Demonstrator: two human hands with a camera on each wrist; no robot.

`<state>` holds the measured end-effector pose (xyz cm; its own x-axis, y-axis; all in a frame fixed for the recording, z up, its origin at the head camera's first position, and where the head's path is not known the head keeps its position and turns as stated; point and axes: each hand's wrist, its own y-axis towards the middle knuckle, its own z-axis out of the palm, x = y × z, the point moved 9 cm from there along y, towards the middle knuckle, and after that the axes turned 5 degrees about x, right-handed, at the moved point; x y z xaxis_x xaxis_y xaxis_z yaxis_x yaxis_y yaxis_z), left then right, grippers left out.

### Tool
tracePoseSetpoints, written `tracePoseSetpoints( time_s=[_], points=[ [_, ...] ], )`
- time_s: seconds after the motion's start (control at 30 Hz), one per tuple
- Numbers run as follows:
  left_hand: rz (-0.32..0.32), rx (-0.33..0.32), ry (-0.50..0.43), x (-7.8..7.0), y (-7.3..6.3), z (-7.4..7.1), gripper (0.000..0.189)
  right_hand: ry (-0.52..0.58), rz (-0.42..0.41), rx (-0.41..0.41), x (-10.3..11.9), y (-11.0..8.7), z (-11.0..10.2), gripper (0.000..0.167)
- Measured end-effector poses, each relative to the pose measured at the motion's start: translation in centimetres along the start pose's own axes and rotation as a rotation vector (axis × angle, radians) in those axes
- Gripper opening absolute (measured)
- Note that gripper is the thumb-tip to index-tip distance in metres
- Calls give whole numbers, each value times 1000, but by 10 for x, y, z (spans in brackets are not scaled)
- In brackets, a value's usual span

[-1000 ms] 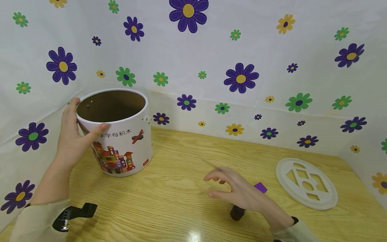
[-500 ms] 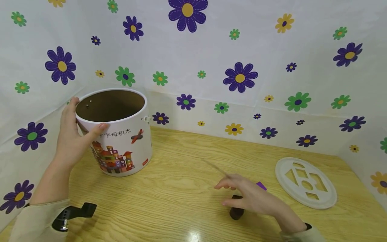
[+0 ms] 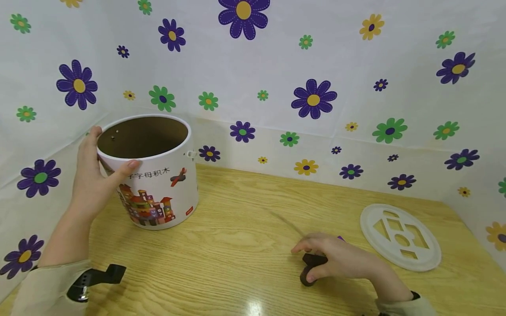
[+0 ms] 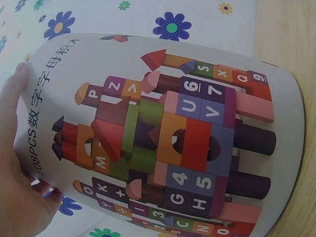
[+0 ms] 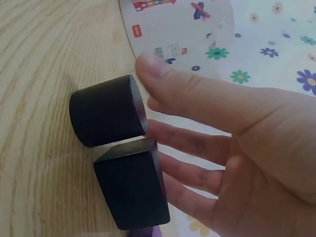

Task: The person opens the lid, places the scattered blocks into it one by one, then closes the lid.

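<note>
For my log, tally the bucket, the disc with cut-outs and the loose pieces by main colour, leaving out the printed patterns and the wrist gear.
White: 2 (bucket, disc)
Dark, near black: 2 (cylinder, angular block)
Purple: 1 (purple piece, mostly hidden)
Total: 5 visible

Head view from above, facing forward and down over table (image 3: 233, 259); wrist views close (bucket (image 3: 162, 188) in all three).
</note>
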<state>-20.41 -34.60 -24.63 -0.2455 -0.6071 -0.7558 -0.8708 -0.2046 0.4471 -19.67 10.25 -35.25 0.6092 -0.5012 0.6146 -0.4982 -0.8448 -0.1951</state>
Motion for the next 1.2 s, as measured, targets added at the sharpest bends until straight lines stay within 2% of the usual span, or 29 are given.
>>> tracePoseSetpoints(
  time_s=[0.13, 0.3, 0.5, 0.67, 0.8, 0.97, 1.2],
  points=[
    [-2, 0, -3, 0, 0, 0, 95, -50, -41, 17, 3, -1, 2, 59],
    [1, -2, 0, -2, 0, 0, 95, -123, -27, 51, 1, -2, 6, 64],
    [0, -1, -7, -2, 0, 0, 95, -105, -34, 32, -2, 2, 7, 45],
    [0, -1, -9, -1, 1, -1, 95, -89, -5, 24, -5, 3, 8, 34],
    [0, 0, -7, -1, 1, -1, 95, -66, 6, 26, -7, 4, 9, 32],
    [-7, 1, -3, -1, 1, -1, 95, -90, -30, 14, -3, 6, 8, 32],
    [-8, -1, 1, 0, 1, -1, 95, -120, -19, -6, -1, 7, 6, 32]
  ],
)
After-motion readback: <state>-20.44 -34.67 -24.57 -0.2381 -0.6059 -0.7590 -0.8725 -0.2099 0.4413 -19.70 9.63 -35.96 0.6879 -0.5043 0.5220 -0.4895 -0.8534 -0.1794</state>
